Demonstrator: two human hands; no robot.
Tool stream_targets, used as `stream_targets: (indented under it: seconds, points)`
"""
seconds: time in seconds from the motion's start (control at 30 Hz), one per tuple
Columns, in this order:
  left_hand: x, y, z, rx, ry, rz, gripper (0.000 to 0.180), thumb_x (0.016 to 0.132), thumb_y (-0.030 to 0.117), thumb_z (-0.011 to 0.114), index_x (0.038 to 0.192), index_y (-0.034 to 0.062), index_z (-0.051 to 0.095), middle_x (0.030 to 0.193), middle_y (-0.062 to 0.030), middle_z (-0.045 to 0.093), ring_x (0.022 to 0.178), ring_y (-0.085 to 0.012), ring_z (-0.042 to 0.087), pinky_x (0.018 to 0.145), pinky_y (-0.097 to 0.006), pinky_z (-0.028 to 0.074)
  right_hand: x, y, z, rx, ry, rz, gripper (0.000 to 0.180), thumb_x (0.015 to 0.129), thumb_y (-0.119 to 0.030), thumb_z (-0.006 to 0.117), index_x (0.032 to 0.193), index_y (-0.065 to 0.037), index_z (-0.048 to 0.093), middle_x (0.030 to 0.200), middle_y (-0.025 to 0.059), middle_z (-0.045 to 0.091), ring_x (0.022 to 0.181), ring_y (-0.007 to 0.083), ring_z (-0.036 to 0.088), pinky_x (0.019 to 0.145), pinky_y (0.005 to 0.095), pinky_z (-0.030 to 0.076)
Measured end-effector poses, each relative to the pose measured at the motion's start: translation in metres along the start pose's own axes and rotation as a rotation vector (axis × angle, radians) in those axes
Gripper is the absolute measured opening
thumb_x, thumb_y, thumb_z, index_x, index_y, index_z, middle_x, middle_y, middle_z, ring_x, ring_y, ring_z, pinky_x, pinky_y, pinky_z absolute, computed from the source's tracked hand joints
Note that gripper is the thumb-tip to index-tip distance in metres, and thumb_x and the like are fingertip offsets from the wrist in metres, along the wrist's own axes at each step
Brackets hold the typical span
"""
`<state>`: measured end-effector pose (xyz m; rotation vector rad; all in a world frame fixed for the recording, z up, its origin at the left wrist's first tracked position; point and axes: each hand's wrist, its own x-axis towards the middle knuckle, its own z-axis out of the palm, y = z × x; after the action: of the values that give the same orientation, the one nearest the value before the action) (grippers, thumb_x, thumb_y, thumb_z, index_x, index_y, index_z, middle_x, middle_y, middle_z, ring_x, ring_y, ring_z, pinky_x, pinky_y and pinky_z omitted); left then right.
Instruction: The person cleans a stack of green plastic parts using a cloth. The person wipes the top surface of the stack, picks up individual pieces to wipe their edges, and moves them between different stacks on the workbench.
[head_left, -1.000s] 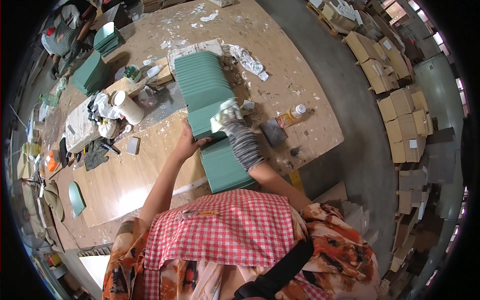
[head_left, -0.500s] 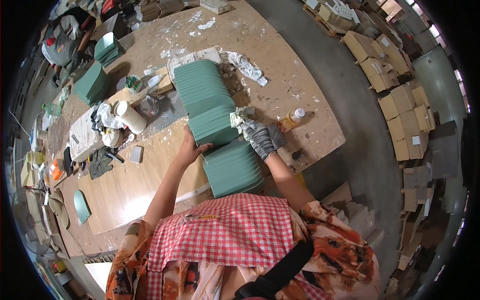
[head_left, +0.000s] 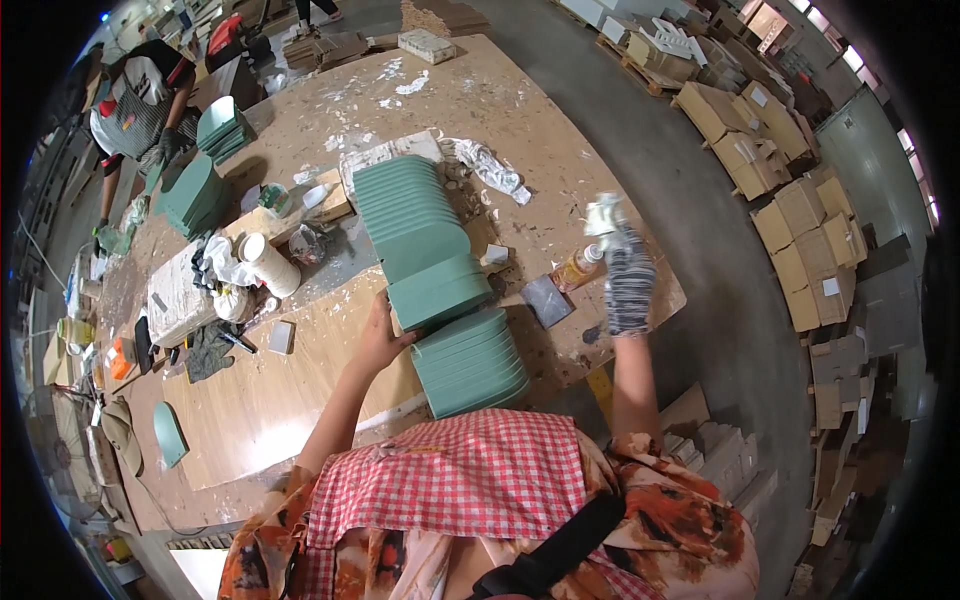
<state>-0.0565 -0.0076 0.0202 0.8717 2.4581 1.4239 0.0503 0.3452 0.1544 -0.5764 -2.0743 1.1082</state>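
Note:
My bare left hand [head_left: 378,338] grips the left edge of a green rounded panel [head_left: 438,294] that lies at the front of a leaning row of green panels [head_left: 405,205]. Its thumb is on the near side; the other fingers are partly hidden. A second row of green panels [head_left: 470,365] stands nearer to me. Out to the right, my right hand [head_left: 630,280], in a grey striped glove, is closed on a crumpled pale rag [head_left: 604,214]. It is beside a clear bottle of amber liquid [head_left: 575,272], apart from the panels.
A dark flat block [head_left: 547,301] and a small pale block [head_left: 496,255] lie right of the panels. Left are a white cup [head_left: 268,264], a dark glove [head_left: 210,350] and a loose green panel [head_left: 169,434]. Another person [head_left: 150,110] works at the far left; cartons [head_left: 785,245] line the right.
My right hand has moved right with the rag, away from the green panels to beside the bottle. My left hand stays at the panel's left edge. The view has shifted slightly.

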Motion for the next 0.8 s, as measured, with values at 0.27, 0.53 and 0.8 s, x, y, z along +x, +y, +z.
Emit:
stream_targets:
  seconds: [0.27, 0.53, 0.8]
  points:
    - [0.005, 0.015, -0.021, -0.04, -0.172, -0.075, 0.085, 0.061, 0.002, 0.076, 0.134, 0.0036, 0.03, 0.13, -0.0195, 0.043, 0.124, -0.0344, 0.041, 0.103, -0.044, 0.036, -0.012, 0.078, 0.006, -0.166, -0.124, 0.065, 0.034, 0.096, -0.017, 0.044, 0.125, -0.001, 0.052, 0.118, 0.0062, 0.059, 0.105, 0.0135, 0.055, 0.095, 0.0247, 0.039]
    - [-0.002, 0.017, -0.021, -0.106, -0.191, -0.058, 0.079, 0.061, 0.002, 0.077, 0.129, 0.0062, 0.036, 0.132, -0.0141, 0.044, 0.125, -0.0321, 0.041, 0.102, -0.046, 0.036, 0.004, 0.075, 0.014, -0.286, -0.217, -0.048, 0.039, 0.09, -0.006, 0.039, 0.128, 0.001, 0.047, 0.129, 0.0184, 0.049, 0.118, 0.025, 0.048, 0.104, 0.0327, 0.035]
    - [-0.004, 0.029, -0.026, -0.114, -0.184, -0.069, 0.084, 0.058, -0.002, 0.075, 0.132, 0.008, 0.036, 0.131, -0.0132, 0.044, 0.126, -0.0302, 0.04, 0.104, -0.045, 0.034, 0.0, 0.076, 0.03, -0.345, -0.247, -0.125, 0.039, 0.089, -0.005, 0.037, 0.126, 0.001, 0.048, 0.128, 0.0208, 0.049, 0.119, 0.0305, 0.046, 0.105, 0.0351, 0.033]
